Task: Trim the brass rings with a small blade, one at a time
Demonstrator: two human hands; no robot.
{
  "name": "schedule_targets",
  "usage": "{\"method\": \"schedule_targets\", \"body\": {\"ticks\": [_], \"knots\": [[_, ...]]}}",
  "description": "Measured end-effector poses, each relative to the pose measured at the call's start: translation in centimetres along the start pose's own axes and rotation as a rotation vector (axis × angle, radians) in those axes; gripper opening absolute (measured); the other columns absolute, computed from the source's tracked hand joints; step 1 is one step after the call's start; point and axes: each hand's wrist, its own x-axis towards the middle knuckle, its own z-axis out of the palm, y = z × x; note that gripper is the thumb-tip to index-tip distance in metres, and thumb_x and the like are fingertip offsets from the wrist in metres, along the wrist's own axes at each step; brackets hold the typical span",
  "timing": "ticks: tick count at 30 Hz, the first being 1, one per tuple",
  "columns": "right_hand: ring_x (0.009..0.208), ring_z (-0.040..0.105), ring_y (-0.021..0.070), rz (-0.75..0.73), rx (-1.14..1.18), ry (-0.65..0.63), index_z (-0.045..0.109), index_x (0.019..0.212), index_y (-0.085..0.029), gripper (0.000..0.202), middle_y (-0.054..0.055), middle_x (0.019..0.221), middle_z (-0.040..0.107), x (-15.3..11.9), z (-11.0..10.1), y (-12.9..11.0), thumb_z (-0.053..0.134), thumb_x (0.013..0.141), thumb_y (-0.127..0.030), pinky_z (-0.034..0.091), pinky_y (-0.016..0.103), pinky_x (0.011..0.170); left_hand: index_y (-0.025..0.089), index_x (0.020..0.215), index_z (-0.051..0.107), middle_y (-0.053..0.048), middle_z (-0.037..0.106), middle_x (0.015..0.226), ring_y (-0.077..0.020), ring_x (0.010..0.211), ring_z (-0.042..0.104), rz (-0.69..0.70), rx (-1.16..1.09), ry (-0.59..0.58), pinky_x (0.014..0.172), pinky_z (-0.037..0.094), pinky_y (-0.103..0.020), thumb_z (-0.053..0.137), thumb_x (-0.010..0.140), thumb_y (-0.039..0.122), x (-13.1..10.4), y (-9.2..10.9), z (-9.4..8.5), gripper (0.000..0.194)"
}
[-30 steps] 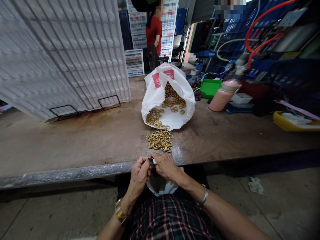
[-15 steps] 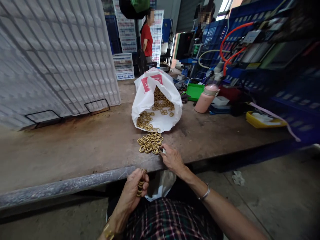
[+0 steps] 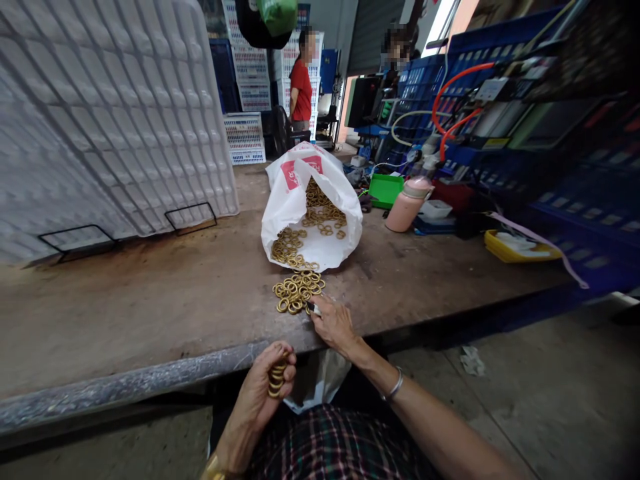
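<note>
My left hand (image 3: 270,373) is closed around a short stack of brass rings (image 3: 277,380), held just off the table's front edge. Opposite it, my right hand (image 3: 334,325) reaches to the near right side of a loose pile of brass rings (image 3: 297,290). Its fingers are bent together at the pile, with something dark and white at the fingertips; whether a ring is between them is hidden. Behind the pile a white plastic bag (image 3: 336,250) lies on its side, its mouth facing me, with many more brass rings (image 3: 320,203) inside and some spilling out.
White ribbed plastic trays (image 3: 130,120) stand on the left of the wooden table (image 3: 150,293). To the right are a pink bottle (image 3: 404,208), a green tray (image 3: 386,191) and a yellow tray (image 3: 520,248). A person in red (image 3: 301,90) stands beyond the table.
My right hand has shifted slightly left along the pile's near edge. My left hand has turned a little, showing more of the ring stack. The camera view has shifted slightly.
</note>
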Motion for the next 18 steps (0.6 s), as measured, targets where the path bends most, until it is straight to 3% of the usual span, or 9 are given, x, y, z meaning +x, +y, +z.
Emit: {"method": "schedule_targets", "body": {"ticks": [8, 14, 18], "knots": [[0.080, 0.058, 0.0159, -0.043, 0.164, 0.061, 0.056, 0.092, -0.020, 0.018, 0.003, 0.088, 0.064, -0.2, 0.4, 0.6, 0.045, 0.079, -0.015, 0.038, 0.024, 0.070, 0.014, 0.074, 0.051, 0.000, 0.057, 0.071, -0.0040, 0.048, 0.046, 0.108, 0.095, 0.052, 0.034, 0.024, -0.012, 0.074, 0.058, 0.024, 1.3, 0.7, 1.3, 0.029], [0.076, 0.056, 0.0141, -0.185, 0.404, 0.042, 0.056, 0.088, -0.020, 0.014, 0.001, 0.082, 0.062, -1.2, 0.1, -1.3, 0.047, 0.077, -0.016, 0.039, 0.022, 0.068, 0.018, 0.096, 0.053, 0.007, 0.049, 0.055, -0.0052, 0.040, 0.038, 0.288, 0.442, 0.181, 0.035, 0.028, -0.015, 0.064, 0.068, 0.048, 2.3, 0.7, 1.5, 0.042], [0.074, 0.055, 0.0128, -0.194, 0.456, 0.005, 0.057, 0.086, -0.021, 0.012, 0.000, 0.080, 0.062, -1.5, 0.4, -2.4, 0.049, 0.077, -0.017, 0.038, 0.021, 0.068, 0.017, 0.073, 0.057, 0.007, 0.041, 0.043, -0.0072, 0.036, 0.035, 0.285, 0.656, 0.232, 0.036, 0.029, -0.019, 0.057, 0.066, 0.062, 3.4, 0.2, 0.2, 0.046]]}}
